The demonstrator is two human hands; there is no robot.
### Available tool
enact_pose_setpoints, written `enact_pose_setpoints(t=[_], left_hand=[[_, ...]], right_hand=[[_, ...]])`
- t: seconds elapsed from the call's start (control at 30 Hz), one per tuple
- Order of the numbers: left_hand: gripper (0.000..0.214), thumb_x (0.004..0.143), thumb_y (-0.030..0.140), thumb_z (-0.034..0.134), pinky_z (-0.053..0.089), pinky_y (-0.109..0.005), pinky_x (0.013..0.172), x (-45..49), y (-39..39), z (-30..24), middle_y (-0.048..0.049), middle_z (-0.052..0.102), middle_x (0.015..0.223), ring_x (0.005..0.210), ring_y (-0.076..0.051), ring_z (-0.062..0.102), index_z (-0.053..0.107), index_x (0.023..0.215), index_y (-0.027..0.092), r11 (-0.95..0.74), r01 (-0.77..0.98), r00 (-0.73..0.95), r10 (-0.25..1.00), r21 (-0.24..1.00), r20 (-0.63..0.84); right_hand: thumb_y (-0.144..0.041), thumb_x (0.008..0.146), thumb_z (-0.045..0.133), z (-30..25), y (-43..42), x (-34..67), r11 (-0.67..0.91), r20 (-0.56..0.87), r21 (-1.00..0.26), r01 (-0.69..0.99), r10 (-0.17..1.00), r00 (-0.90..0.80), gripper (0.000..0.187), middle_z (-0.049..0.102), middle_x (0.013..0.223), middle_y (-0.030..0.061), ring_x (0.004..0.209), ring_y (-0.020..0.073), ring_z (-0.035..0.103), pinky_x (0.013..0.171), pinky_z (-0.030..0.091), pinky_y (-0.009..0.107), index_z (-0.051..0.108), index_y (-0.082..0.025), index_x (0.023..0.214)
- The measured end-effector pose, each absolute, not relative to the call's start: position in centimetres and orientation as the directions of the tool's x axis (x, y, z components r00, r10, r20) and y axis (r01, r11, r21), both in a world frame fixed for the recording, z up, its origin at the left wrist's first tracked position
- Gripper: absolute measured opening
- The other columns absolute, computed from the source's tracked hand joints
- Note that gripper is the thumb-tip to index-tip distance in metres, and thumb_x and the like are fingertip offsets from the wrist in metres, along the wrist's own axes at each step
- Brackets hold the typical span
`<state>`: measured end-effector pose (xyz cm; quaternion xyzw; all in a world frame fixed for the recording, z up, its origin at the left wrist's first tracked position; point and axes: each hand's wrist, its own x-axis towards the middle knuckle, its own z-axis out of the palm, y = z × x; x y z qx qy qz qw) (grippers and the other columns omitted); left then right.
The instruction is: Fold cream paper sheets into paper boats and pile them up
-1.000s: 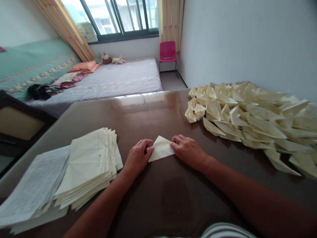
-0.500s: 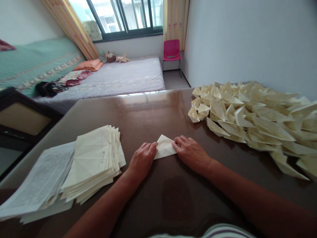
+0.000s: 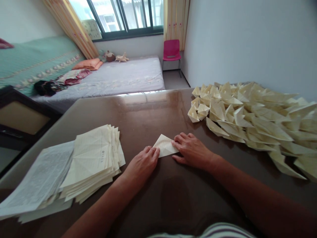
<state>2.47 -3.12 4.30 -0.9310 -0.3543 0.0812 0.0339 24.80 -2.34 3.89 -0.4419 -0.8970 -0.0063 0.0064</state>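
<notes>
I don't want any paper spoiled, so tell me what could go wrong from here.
The folded paper might skew, since the left hand and right hand touch it at opposite sides and could press unevenly. The cream sheets have uneven edges, so a sideways sweep of the left hand might scatter them. The folded shapes crowd together beyond the right hand; an outward swing could crush some.

A: Specify the tabletop [image 3: 138, 115] finish.
B: Smooth and glossy, with mirror-like highlights.
A: The folded sheet [image 3: 164, 145]?
B: Matt paper, creased. The pile of folded shapes [image 3: 262, 124] and the cream stack [image 3: 89, 158]: likewise matt paper.
A: The chair [image 3: 171, 49]?
B: Apparently plastic, smooth.
A: Bed cover [image 3: 133, 74] and curtain [image 3: 176, 19]?
B: Cloth, matt, soft-looking.
</notes>
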Motion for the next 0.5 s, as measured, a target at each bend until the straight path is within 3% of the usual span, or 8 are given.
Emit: enact_pose_setpoints(t=[0.2, 0.37, 0.5], left_hand=[[0.027, 0.092, 0.016, 0.047, 0.049, -0.036, 0.085, 2.4, -2.9, 3.0, -0.0116, 0.063, 0.105, 0.098, -0.024, 0.056, 0.055, 0.117, 0.009, -0.72, 0.68, 0.725, 0.689, -0.137, -0.021], [0.035, 0.09, 0.035, 0.054, 0.05, -0.037, 0.083, 2.7, -2.8, 2.9, -0.0114, 0.062, 0.1, 0.096, -0.025, 0.055, 0.054, 0.114, 0.009, -0.681, 0.729, 0.684, 0.729, -0.072, 0.029], [0.018, 0.091, 0.016, 0.048, 0.05, -0.036, 0.082, 2.6, -2.8, 2.9, -0.0099, 0.06, 0.098, 0.095, -0.024, 0.054, 0.057, 0.106, 0.012, -0.725, 0.682, 0.73, 0.683, -0.092, 0.03]], right_hand=[[-0.021, 0.09, 0.047, 3.5, -2.3, 24.3, 0.599, 0.023, 0.077, 0.797, 0.798, -0.602, 0.024, 0.062, 0.103, 0.0138, 0.096, 0.0253, 0.051, 0.076, 0.03, 0.037, 0.061, -0.014, 0.109], [-0.019, 0.091, 0.046, 3.2, -2.5, 24.2, 0.6, 0.055, 0.067, 0.797, 0.795, -0.604, 0.023, 0.064, 0.103, 0.0123, 0.094, 0.0248, 0.052, 0.076, 0.03, 0.038, 0.062, -0.015, 0.107], [-0.021, 0.092, 0.045, 3.4, -2.5, 24.3, 0.617, 0.066, 0.025, 0.786, 0.784, -0.617, 0.022, 0.064, 0.102, 0.0105, 0.096, 0.024, 0.052, 0.079, 0.029, 0.038, 0.062, -0.018, 0.105]])
